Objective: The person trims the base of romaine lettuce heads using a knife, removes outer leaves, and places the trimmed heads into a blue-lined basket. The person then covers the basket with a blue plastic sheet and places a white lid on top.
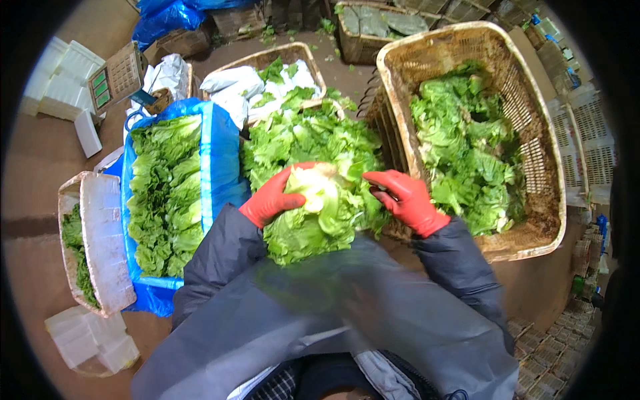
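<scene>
In a red rubber glove, my left hand (275, 196) grips a pale green head of lettuce (320, 192) from its left side, the whitish base turned up toward me. My right hand (402, 200), gloved the same way, is just right of the lettuce, fingers bent and apart; I see nothing clearly held in it. Beneath and beyond the hands lies a heap of loose lettuce (305, 132). To the left, a crate lined with blue plastic (220, 150) holds rows of packed lettuce (165, 200). A tall dirty plastic basket (555, 165) on the right contains lettuce leaves (465, 165).
A white foam box (102, 245) with greens stands at far left. Behind it sits a digital scale (112, 75) with green displays. A basket with white plastic bags (232, 87) is ahead. Another crate (362, 45) stands farther back. Stacked crates (592, 135) line the right.
</scene>
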The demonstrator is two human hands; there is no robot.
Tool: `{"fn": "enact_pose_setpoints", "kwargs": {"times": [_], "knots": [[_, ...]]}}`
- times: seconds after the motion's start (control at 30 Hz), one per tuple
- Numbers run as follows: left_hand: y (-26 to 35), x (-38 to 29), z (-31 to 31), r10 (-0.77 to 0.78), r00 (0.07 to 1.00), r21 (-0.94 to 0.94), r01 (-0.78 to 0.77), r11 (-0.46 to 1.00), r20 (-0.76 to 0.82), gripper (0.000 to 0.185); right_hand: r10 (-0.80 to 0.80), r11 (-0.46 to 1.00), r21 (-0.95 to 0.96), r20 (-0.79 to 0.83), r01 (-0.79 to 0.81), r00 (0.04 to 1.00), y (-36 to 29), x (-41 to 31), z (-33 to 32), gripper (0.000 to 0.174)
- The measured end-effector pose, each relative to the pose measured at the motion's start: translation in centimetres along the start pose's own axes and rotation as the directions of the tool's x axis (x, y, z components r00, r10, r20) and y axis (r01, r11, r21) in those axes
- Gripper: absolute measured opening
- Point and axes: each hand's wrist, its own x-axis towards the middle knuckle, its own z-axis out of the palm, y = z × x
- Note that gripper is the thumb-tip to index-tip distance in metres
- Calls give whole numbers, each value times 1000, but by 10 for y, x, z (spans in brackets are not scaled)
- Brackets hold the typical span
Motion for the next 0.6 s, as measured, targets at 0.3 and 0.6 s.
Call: {"fn": "enact_pose_setpoints", "kwargs": {"times": [0.3, 0.6], "knots": [[-21, -5, 8, 16, 999, 90, -19, 996, 31, 76, 204, 881, -469, 257, -63, 945, 88, -40, 23, 17], [-23, 21, -10, -61, 864, -187, -39, 981, -499, 32, 337, 373, 816, 326, -443, 884, 47, 14, 72, 58]]}}
